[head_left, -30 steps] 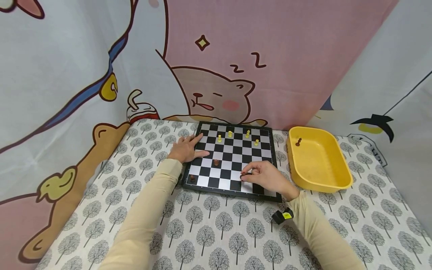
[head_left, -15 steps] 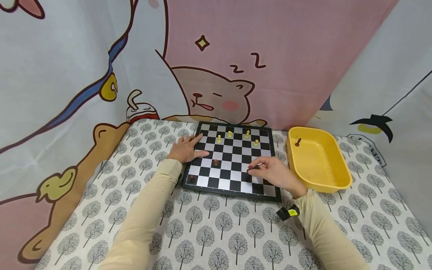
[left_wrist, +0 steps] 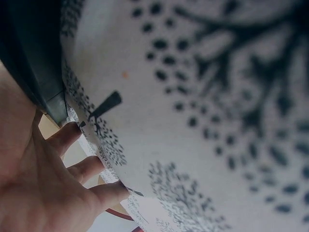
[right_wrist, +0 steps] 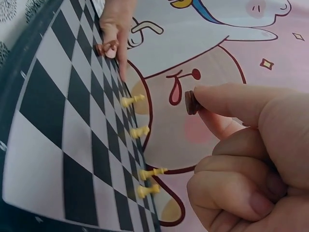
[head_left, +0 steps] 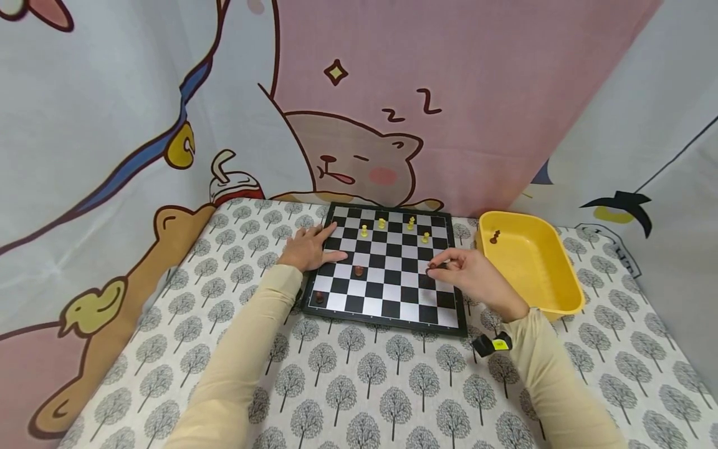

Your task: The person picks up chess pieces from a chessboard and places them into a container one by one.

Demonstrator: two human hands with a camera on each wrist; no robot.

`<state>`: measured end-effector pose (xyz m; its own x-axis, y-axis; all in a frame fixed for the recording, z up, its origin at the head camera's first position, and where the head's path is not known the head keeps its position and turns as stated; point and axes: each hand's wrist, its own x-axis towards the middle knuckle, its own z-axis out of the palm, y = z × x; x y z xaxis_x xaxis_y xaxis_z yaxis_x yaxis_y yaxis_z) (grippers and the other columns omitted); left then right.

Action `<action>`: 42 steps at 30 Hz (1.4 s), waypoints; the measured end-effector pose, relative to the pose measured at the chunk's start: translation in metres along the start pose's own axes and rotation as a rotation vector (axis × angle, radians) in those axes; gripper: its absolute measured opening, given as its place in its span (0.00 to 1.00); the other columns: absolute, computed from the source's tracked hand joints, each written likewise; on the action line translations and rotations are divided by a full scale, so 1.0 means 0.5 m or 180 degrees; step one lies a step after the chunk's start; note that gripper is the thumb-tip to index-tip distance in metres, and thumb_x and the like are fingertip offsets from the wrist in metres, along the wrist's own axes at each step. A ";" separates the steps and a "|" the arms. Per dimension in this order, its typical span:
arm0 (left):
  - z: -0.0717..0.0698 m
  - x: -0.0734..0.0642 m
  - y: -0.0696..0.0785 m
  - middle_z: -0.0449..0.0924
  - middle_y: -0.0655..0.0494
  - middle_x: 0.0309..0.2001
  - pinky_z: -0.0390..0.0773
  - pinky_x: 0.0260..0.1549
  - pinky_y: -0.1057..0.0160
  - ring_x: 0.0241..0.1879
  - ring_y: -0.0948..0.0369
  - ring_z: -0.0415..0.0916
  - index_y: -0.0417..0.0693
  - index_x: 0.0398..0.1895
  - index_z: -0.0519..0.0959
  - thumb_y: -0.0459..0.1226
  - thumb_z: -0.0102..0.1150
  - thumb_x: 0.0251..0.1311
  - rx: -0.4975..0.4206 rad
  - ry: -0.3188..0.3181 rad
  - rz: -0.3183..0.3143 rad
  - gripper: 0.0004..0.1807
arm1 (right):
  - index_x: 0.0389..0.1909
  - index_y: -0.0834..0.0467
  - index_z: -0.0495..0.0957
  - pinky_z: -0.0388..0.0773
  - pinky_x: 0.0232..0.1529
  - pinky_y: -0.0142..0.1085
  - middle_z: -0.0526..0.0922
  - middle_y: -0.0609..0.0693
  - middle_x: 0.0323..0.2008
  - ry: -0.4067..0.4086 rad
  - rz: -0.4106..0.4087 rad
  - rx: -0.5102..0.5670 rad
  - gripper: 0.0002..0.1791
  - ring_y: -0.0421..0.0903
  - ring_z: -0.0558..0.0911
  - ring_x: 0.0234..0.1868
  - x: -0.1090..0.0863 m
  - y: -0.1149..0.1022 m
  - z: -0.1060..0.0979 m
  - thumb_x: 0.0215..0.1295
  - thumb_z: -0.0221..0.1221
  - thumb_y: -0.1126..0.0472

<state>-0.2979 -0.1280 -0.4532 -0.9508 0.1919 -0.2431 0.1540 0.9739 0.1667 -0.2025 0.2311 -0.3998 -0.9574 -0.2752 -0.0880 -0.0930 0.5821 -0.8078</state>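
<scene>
I have a reddish-brown chess piece with a round base (right_wrist: pixel 191 102) in the right hand (head_left: pixel 475 277), pinched between thumb and forefinger, with the other fingers folded toward the palm. The fingertips cover most of it, so I can't say which piece it is; it appears to be held just above the board, near the right edge. Below is the black-and-white chequered chessboard with a black frame (head_left: pixel 375 290).

My left hand (head_left: pixel 305 248) grips nothing: its fingers are spread at the board's left edge, thumb and forefinger reaching over the squares. Near that thumb stands a second reddish-brown piece (head_left: pixel 358 270), and a small dark brown piece (head_left: pixel 320 297) sits at the board's near left corner. Toward the far edge I count four pale yellow chess pieces (head_left: pixel 364 231), all upright.

Beyond the board's right edge is a yellow tub with rounded corners (head_left: pixel 533 265), with a dark brown chess piece (head_left: pixel 495 237) inside near its far left corner. Board and tub both sit toward the far edge of the tabletop, on white cloth printed with grey trees (head_left: pixel 348 374).
</scene>
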 end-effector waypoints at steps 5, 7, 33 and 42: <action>0.001 0.000 -0.001 0.46 0.52 0.84 0.54 0.74 0.29 0.81 0.37 0.44 0.76 0.83 0.38 0.77 0.40 0.60 -0.0025 0.0008 0.0009 0.51 | 0.47 0.51 0.84 0.57 0.14 0.33 0.62 0.42 0.15 0.0119 0.0069 -0.0145 0.14 0.39 0.59 0.15 -0.003 -0.006 -0.026 0.64 0.70 0.51; 0.002 0.001 -0.001 0.46 0.52 0.84 0.54 0.75 0.29 0.81 0.38 0.44 0.76 0.83 0.39 0.77 0.41 0.60 -0.0039 0.0018 0.0005 0.52 | 0.47 0.51 0.85 0.57 0.14 0.33 0.62 0.42 0.15 0.0166 0.0079 -0.0251 0.14 0.40 0.60 0.15 -0.004 -0.009 -0.040 0.64 0.69 0.50; 0.000 0.001 0.000 0.47 0.52 0.84 0.54 0.75 0.31 0.81 0.38 0.44 0.76 0.83 0.39 0.77 0.41 0.60 -0.0017 -0.0002 -0.0017 0.52 | 0.58 0.57 0.78 0.74 0.29 0.33 0.79 0.34 0.24 0.0371 0.0628 -0.0450 0.33 0.39 0.70 0.23 0.020 0.033 -0.219 0.66 0.63 0.35; 0.000 0.001 -0.001 0.46 0.52 0.84 0.54 0.75 0.30 0.81 0.37 0.44 0.76 0.83 0.38 0.77 0.40 0.60 0.0007 -0.0005 -0.0016 0.51 | 0.61 0.57 0.77 0.71 0.28 0.34 0.75 0.32 0.23 0.0379 0.0755 -0.0473 0.35 0.39 0.67 0.22 0.038 0.072 -0.255 0.66 0.62 0.34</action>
<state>-0.2987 -0.1283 -0.4534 -0.9511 0.1874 -0.2455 0.1499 0.9751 0.1635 -0.2590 0.3443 -0.3561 -0.9817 -0.0316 -0.1880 0.1064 0.7274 -0.6779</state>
